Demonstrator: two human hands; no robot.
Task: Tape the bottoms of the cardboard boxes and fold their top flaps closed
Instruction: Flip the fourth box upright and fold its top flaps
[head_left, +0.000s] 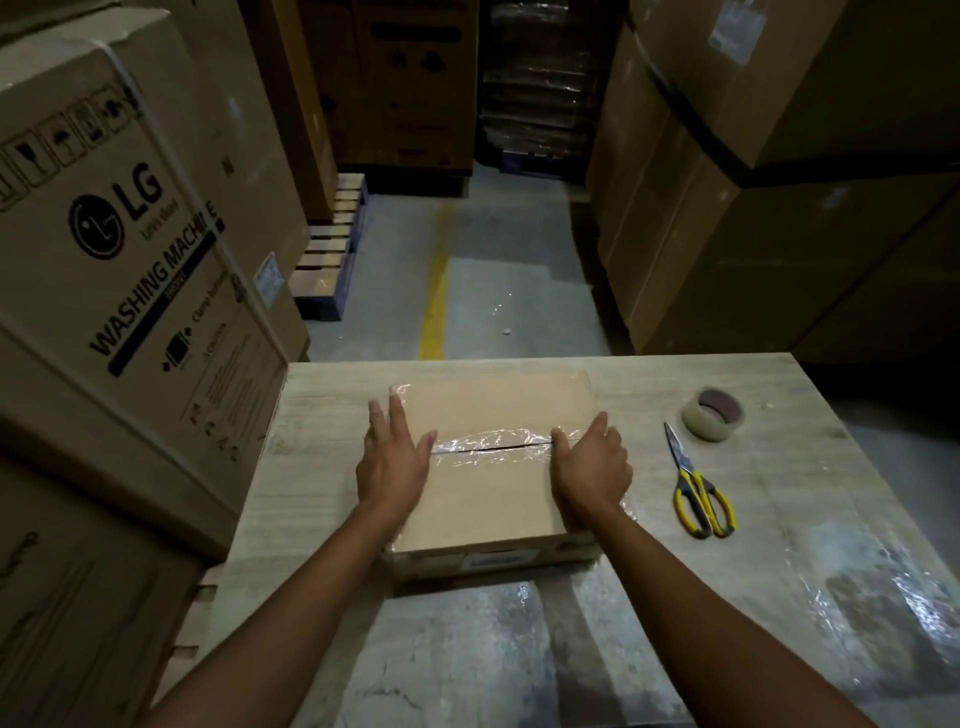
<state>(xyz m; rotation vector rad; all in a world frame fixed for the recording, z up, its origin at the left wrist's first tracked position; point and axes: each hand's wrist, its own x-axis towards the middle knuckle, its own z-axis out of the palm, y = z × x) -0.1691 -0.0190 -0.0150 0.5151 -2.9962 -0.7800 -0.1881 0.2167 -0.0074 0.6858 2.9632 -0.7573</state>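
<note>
Head view. Washing-machine carton (130, 249): well left of the left hand, off the table. Table (519, 649): under both hands. Cardboard box (488, 405): on the table, beneath and between the hands, clear tape (493, 441) along its centre seam. Left hand (392, 457), right hand (592, 467): flat, fingers straight, pressing the seam's ends, gripping nothing. Scissors (698, 488): near, right of the right hand. Tape roll (714, 413): just beyond the scissors.
</note>
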